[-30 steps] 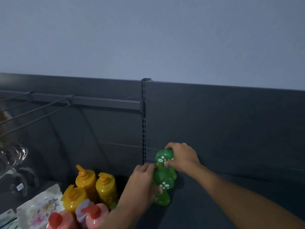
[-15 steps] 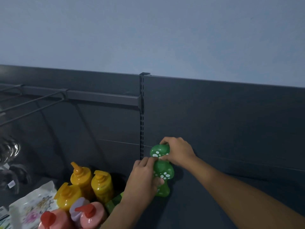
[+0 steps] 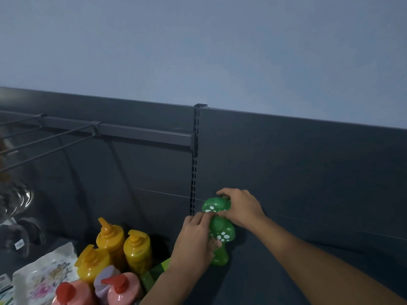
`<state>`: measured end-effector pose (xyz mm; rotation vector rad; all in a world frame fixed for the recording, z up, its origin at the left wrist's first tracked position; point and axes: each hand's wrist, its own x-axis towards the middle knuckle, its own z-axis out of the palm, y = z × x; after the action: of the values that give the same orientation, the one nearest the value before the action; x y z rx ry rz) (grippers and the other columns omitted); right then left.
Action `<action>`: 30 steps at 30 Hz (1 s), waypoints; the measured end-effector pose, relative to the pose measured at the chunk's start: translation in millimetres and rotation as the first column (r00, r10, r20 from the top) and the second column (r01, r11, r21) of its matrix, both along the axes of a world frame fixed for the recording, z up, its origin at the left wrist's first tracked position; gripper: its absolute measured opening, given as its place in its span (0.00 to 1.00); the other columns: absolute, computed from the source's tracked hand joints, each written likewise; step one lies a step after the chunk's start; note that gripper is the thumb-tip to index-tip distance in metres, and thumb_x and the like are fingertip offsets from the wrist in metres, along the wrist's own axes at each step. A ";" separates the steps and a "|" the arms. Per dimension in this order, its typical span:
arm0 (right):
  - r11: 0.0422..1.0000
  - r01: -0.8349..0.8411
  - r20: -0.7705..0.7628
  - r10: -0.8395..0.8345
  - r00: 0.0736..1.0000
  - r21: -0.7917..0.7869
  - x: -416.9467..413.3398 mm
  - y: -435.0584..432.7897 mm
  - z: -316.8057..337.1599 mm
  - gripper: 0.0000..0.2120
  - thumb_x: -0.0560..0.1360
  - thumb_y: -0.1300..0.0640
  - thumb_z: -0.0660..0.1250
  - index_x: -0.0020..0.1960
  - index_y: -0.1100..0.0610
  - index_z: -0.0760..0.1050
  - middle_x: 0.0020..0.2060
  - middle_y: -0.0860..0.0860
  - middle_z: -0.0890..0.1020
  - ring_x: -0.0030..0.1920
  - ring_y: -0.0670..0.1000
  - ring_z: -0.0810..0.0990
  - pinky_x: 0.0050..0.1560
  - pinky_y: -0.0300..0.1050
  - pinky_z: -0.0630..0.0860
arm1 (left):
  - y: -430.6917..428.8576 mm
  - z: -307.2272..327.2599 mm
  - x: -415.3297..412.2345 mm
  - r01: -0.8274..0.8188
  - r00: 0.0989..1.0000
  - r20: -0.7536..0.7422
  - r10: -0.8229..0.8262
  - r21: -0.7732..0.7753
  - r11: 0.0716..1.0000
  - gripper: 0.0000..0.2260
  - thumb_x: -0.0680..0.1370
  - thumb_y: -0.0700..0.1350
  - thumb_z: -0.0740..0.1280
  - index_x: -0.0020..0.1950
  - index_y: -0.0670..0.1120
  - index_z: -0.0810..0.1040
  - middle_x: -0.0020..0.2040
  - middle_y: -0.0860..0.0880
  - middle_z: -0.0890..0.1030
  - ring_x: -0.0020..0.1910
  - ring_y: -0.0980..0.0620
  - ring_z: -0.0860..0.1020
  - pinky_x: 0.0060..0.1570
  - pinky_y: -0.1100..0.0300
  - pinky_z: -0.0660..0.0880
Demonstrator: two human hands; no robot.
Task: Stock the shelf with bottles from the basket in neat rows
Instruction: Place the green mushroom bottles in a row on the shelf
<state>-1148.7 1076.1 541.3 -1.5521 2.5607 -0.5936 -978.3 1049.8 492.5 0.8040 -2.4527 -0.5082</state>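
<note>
Nearest, bottom left: two pink plastic bottles with red flip caps point(image 3: 123, 289), upright, touching a lilac-capped bottle point(image 3: 103, 279). Just left of these: white floral-print pouch point(image 3: 44, 274). Just behind: three yellow plastic bottles with orange flip caps point(image 3: 137, 249), upright, packed close in a cluster. Green packet point(image 3: 154, 276) between cluster and left forearm; type unreadable.

Mid-field: left hand point(image 3: 193, 241) curled round green mushroom-shaped plastic bottle with white spots point(image 3: 222, 235), thumb against stem, fingertips up at top edge of cap. Bottle upright, base on dark grey shelf deck point(image 3: 297, 271), just right of slotted upright point(image 3: 195, 172), close to back panel point(image 3: 308, 172). Right hand point(image 3: 242, 208) closed over second green white-spotted mushroom cap point(image 3: 213, 205), directly above the first in view, fingers draped over far side. Stacked on the first, or standing behind it: cannot tell. Hands touching at fingertips.

Farther: dark grey horizontal bar point(image 3: 143, 133) left of the upright, thin wire prongs point(image 3: 44, 139) projecting toward camera. Far left: blurred clear glassy item point(image 3: 17, 199), unidentified. Beyond all: pale blue-grey wall point(image 3: 198, 40).
</note>
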 end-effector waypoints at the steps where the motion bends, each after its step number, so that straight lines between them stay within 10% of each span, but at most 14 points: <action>1: 1.000 0.005 0.012 -0.005 1.000 -0.011 0.0 1.9 1.2 0.30 0.68 0.43 0.78 0.68 0.41 0.74 0.61 0.41 0.81 0.63 0.47 0.78 0.59 0.47 0.76 | -1.1 0.1 -0.3 0.000 1.000 0.002 0.000 0.004 1.000 0.29 0.75 0.50 0.72 0.74 0.53 0.66 0.66 0.56 0.72 0.61 0.54 0.68 0.62 0.65 0.65; 10: 0.982 0.084 -0.056 -0.094 0.994 -0.169 19.1 49.8 21.2 0.24 0.74 0.43 0.72 0.68 0.46 0.73 0.58 0.45 0.79 0.60 0.48 0.78 0.54 0.48 0.78 | 1.0 5.1 16.6 -0.007 0.999 0.036 0.005 0.033 0.999 0.45 0.71 0.52 0.76 0.81 0.49 0.54 0.76 0.52 0.62 0.71 0.48 0.64 0.70 0.57 0.63; 30: 0.991 0.132 0.047 -0.131 0.990 -0.020 201.6 308.6 -108.5 0.19 0.72 0.54 0.75 0.61 0.55 0.78 0.51 0.52 0.81 0.54 0.54 0.79 0.54 0.47 0.74 | 133.9 -74.7 207.3 0.316 0.910 0.249 -0.331 0.102 0.943 0.11 0.74 0.48 0.72 0.54 0.46 0.79 0.49 0.47 0.81 0.50 0.45 0.80 0.51 0.54 0.76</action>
<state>-947.2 1384.7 432.8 -1.3670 2.6465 -0.6657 -771.0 1183.7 417.7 0.5113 -2.8525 -0.6311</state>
